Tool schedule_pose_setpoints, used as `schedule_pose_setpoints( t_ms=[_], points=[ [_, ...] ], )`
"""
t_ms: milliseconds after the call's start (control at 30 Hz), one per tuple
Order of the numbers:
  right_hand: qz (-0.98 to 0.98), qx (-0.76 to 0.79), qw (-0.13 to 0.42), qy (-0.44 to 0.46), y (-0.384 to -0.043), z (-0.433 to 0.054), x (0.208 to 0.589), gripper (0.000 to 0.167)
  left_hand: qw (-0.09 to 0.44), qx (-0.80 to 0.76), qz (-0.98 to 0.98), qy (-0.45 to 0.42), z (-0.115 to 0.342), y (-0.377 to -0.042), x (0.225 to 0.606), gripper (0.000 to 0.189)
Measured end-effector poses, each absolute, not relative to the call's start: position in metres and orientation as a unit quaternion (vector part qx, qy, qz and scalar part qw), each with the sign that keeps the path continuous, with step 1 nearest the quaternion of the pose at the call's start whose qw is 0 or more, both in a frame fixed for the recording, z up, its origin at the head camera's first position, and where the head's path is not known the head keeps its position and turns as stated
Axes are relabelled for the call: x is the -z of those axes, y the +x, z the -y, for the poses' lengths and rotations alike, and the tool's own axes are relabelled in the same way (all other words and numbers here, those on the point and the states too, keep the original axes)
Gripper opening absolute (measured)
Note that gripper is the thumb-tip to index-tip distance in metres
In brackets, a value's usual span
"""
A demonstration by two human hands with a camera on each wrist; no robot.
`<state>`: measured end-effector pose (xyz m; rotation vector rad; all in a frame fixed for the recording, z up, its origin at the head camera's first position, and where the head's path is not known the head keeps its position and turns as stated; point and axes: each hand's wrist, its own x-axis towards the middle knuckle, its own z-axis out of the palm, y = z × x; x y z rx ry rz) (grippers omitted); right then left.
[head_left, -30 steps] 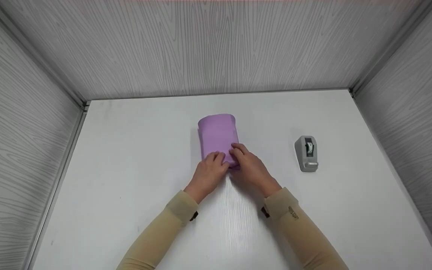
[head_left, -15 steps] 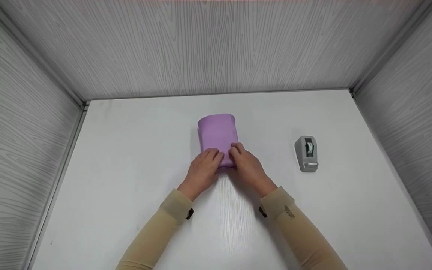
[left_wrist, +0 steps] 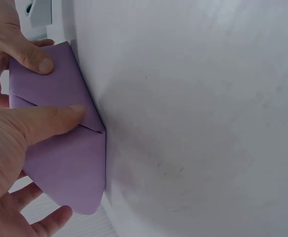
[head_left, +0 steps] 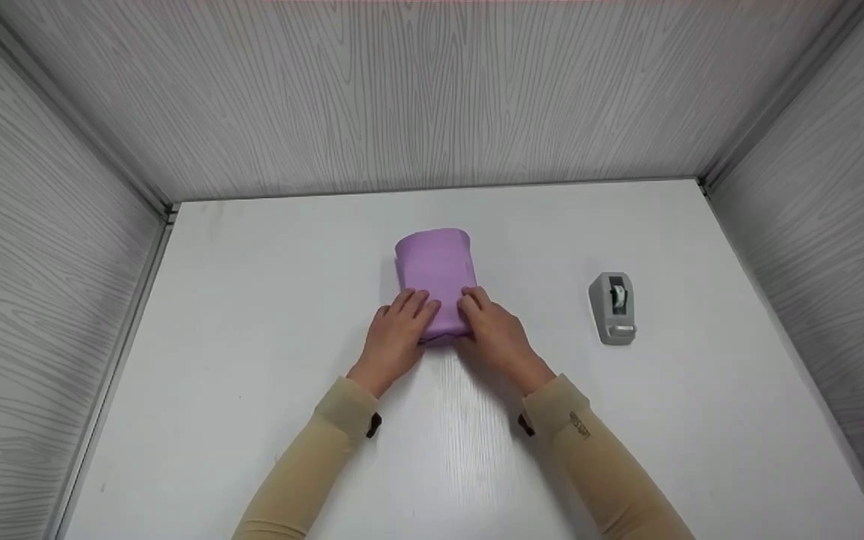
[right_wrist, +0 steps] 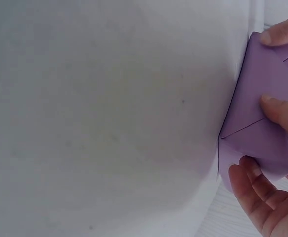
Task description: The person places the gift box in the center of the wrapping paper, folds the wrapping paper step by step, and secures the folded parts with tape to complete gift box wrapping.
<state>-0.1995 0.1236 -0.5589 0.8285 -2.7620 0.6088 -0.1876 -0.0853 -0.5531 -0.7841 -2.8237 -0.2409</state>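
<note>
A purple paper-wrapped package lies lengthwise on the white table, its far end curved. My left hand holds the near left corner, fingers over the top and side. At the near right corner, my right hand grips the package with its fingertips on top. In the left wrist view, the left thumb presses on the near end's folded paper, beside a crease. The right wrist view shows the right thumb on the same end, above a diagonal fold, with a loose-looking flap by the fingers.
To the right on the table stands a grey tape dispenser with a small roll of tape in it. Grey wood-grain panels enclose the table at the back and both sides.
My left hand has slid left and slightly forward, from the middle of the near end to its left corner. The right hand has barely shifted; the package stays in place.
</note>
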Motion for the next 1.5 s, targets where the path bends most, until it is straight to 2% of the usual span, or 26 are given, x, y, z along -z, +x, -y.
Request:
schedule_pose_setpoints(
  t_ms=[367, 1500],
  points=[
    [0.946, -0.196, 0.053, 0.254, -0.2011, -0.1242, 0.5591, 0.047, 0.125, 0.145, 0.949, -0.250, 0.0879, -0.1913, 0.5515, 0.059],
    [0.942, -0.217, 0.056, 0.250, -0.1991, -0.1264, 0.5573, 0.047, 0.150, 0.162, 0.944, -0.244, 0.0876, -0.1911, 0.5539, 0.047]
  ],
)
